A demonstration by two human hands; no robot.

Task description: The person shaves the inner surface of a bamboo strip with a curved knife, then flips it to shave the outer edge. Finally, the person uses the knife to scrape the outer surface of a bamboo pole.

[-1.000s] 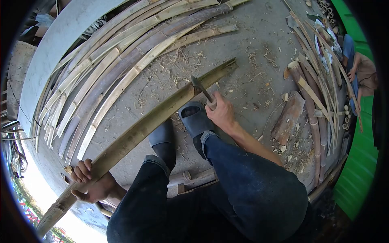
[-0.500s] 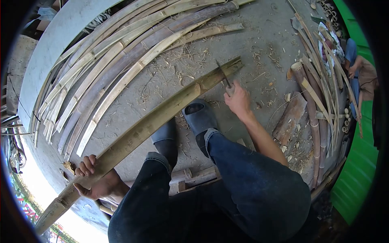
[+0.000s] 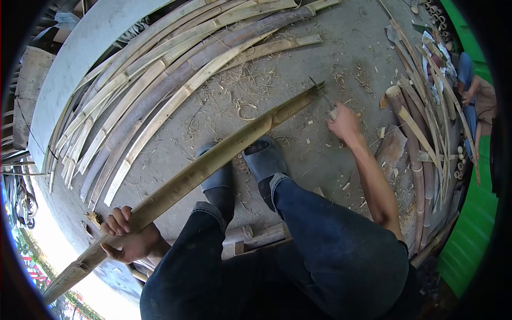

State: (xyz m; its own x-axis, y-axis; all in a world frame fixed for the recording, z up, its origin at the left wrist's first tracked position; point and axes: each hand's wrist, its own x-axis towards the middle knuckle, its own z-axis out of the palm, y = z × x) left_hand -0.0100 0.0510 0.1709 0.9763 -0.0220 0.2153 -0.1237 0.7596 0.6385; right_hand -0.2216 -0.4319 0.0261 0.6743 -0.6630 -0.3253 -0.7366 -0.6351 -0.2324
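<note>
The left hand (image 3: 127, 234) is closed around the near end of a long bamboo pole (image 3: 213, 160), low in the left of the frame. The pole slants up to the centre right across the concrete floor (image 3: 341, 48). The right hand (image 3: 344, 124) is clenched on a knife (image 3: 325, 100), whose blade meets the pole's far tip. Split bamboo strips (image 3: 160, 80) lie piled at upper left. Two grey slippers (image 3: 264, 159) stand just beside the pole.

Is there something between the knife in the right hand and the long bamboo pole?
Nothing visible. The knife in the right hand seems to touch the far end of the bamboo pole directly; the left hand grips its near part.
</note>
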